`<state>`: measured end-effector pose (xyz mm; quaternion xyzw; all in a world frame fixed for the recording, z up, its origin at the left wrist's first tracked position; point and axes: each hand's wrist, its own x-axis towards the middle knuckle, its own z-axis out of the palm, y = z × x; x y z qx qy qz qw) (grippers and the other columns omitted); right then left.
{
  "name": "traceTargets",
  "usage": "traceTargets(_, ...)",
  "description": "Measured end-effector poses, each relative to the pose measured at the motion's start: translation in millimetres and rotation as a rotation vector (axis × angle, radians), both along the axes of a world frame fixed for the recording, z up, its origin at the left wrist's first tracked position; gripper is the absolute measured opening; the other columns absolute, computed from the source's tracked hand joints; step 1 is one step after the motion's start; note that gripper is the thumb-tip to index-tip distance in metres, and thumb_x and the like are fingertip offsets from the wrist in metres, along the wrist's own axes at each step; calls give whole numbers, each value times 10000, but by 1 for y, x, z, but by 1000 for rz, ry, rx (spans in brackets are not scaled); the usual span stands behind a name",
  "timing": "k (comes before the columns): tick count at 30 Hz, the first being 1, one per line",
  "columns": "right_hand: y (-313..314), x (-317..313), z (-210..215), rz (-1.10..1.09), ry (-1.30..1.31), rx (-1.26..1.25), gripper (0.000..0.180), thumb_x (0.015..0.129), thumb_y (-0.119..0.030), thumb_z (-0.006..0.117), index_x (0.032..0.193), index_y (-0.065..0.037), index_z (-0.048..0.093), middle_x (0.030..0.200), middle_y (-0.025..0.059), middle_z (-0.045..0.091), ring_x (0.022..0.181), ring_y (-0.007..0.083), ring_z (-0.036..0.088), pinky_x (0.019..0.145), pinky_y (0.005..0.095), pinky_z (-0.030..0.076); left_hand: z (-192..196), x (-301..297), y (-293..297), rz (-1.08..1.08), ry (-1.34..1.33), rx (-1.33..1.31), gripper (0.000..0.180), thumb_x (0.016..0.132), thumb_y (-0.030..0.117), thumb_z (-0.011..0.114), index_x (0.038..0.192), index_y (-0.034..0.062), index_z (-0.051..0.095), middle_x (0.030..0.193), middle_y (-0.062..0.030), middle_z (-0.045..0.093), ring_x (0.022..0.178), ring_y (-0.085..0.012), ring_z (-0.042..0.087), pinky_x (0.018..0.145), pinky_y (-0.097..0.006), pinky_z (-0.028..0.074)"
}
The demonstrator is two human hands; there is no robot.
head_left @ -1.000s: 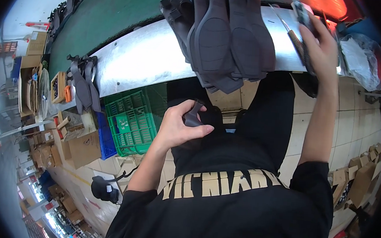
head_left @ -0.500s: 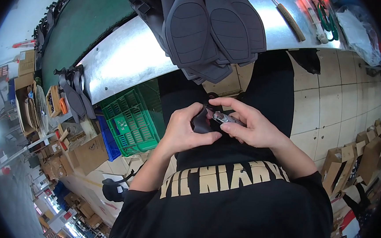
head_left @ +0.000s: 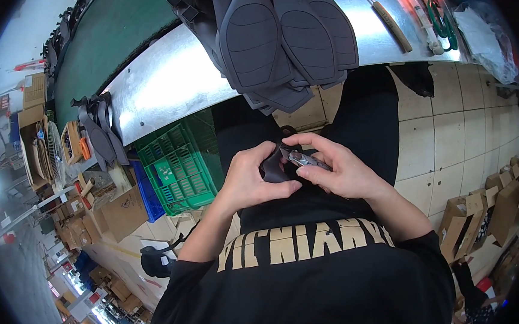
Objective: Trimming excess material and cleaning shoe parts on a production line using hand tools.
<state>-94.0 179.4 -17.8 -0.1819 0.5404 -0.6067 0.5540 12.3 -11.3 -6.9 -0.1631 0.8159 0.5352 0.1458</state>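
My left hand (head_left: 257, 180) grips a small dark grey rubber piece (head_left: 273, 168) in front of my lap. My right hand (head_left: 333, 169) holds a small metal cutting tool (head_left: 305, 160) with its tip against that piece. Both hands meet just below the edge of a shiny metal table (head_left: 168, 83). A stack of dark grey sole-shaped rubber pieces (head_left: 280, 37) hangs over the table's near edge, right above my hands.
A green plastic crate (head_left: 178, 165) stands on the floor at my left, with a blue one (head_left: 144, 190) beside it. More grey pieces (head_left: 99, 133) hang at the table's left end. A wooden-handled tool (head_left: 391, 21) and green-handled scissors (head_left: 439, 21) lie on the table at right. Cardboard boxes (head_left: 478, 219) sit on the tiled floor.
One second ago my right hand was up at the table's right side; it has come down with the metal tool and joined my left hand on the small dark piece.
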Motion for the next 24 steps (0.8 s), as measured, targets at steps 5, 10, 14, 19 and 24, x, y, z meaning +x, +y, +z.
traceTargets(5, 0, 1, -1, 3, 13, -1, 520, 919, -38, 586, 1416, -107, 449, 718, -23, 567, 549, 15, 467, 489, 178, 351, -1, 1, 0, 1, 5, 8, 500, 581, 366, 842, 851, 7, 623, 741, -85, 643, 661, -185, 632, 636, -299, 502)
traceTargets(10, 0, 0, 1, 6, -5, 6, 518, 917, -40, 582, 1414, -110, 454, 714, -23, 567, 550, 17, 470, 489, 180, 355, 0, 2, 0, -2, -10, 20, 477, 584, 312, 845, 872, 3, 627, 751, -54, 627, 675, -138, 601, 628, -271, 480)
traceTargets(14, 1, 0, 2, 6, 5, 21, 502, 923, -56, 581, 1409, -113, 465, 708, -25, 564, 550, 17, 471, 490, 182, 358, 1, 1, 0, -4, -26, 28, 452, 583, 260, 849, 879, -1, 628, 758, -25, 610, 688, -92, 569, 621, -246, 460)
traceTargets(19, 1, 3, 0, -1, 0, 27, 499, 932, -68, 578, 1415, -119, 467, 703, -26, 562, 553, 17, 471, 491, 181, 359, 1, 1, 1, -8, 0, 25, 452, 577, 263, 849, 869, 0, 626, 754, -26, 611, 683, -91, 569, 617, -242, 456)
traceTargets(24, 3, 5, 0, -2, -76, 34, 494, 945, -81, 570, 1424, -128, 461, 696, -35, 555, 556, 11, 465, 492, 178, 359, -1, 4, -1, -26, 36, 24, 447, 574, 259, 847, 862, 2, 622, 751, -24, 613, 678, -93, 573, 612, -241, 454)
